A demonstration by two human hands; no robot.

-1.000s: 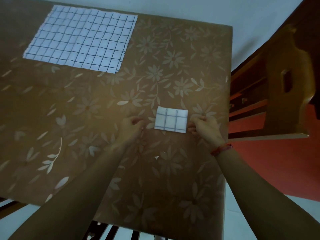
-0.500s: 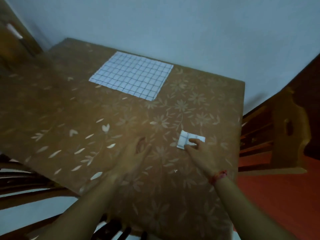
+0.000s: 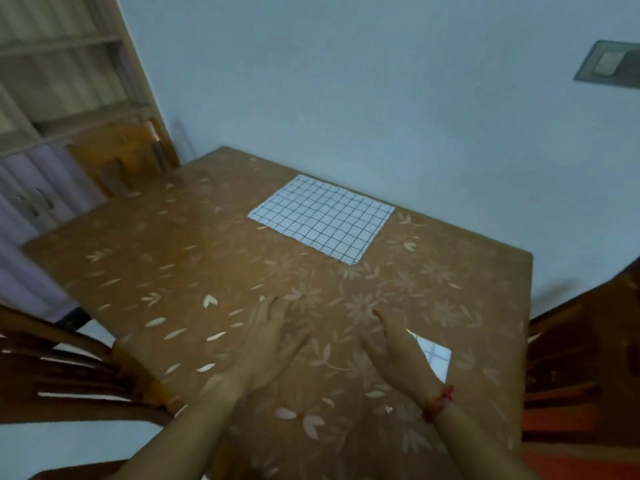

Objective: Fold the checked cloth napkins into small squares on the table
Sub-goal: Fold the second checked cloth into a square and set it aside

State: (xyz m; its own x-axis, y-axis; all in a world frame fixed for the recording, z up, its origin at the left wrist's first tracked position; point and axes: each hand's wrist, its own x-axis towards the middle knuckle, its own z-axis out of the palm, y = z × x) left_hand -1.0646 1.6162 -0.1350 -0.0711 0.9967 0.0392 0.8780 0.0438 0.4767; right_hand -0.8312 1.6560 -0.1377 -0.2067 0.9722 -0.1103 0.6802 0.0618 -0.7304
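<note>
L hand [image 3: 266,344] & R hand [image 3: 398,355] over brown floral tablecloth [image 3: 194,271], fingers straight, loosely together, holding nothing. Small folded white checked napkin [image 3: 437,358] just right of R hand; flat unfolded white checked napkin [image 3: 322,218] at far edge.

Dim, flat, bluish indoor light.
Only faint, soft shadows are cast on the table [image 3: 194,258]; the left hand [image 3: 266,341], right hand [image 3: 398,355] and near chair [image 3: 69,368] are smeared by motion blur, and edges are bowed by the wide lens.
</note>
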